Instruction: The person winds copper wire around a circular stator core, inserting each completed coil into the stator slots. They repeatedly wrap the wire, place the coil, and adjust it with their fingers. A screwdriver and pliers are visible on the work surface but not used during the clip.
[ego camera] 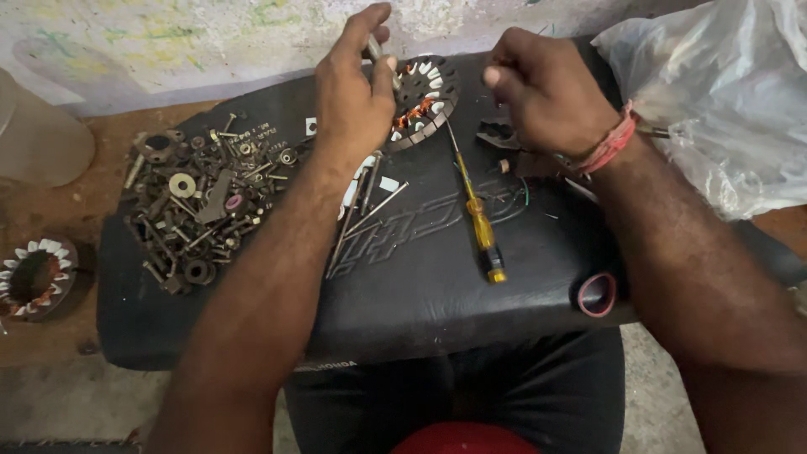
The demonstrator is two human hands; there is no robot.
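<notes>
**Clerk:** Black padded seat cushion (pixel 420 277) as work surface, across the person's lap; paint-streaked wall at twelve o'clock. Packages?

**Checker:** One clear crumpled plastic bag (pixel 723 92), two o'clock, cut off by the edge. White embossed lettering on the cushion front, six o'clock; not recorded.

**Clerk:** Hands?

**Checker:** Left hand (pixel 353 92), fingers closed on a small metal tool (pixel 380 55), most of it hidden; its end meets the wound stator ring (pixel 423 99) at twelve o'clock on the cushion. Right hand (pixel 546 92), fingers curled shut beside the ring; anything inside cannot be made out.

**Clerk:** Counts?

**Checker:** Stator rings, two: the second (pixel 35 276) lies off the cushion at nine o'clock, partly cropped. One yellow-handled screwdriver (pixel 477 210), centre. One heap of bolts and washers (pixel 202 206), ten o'clock, uncountable. One red-rimmed ring (pixel 597 294), four o'clock.
</notes>
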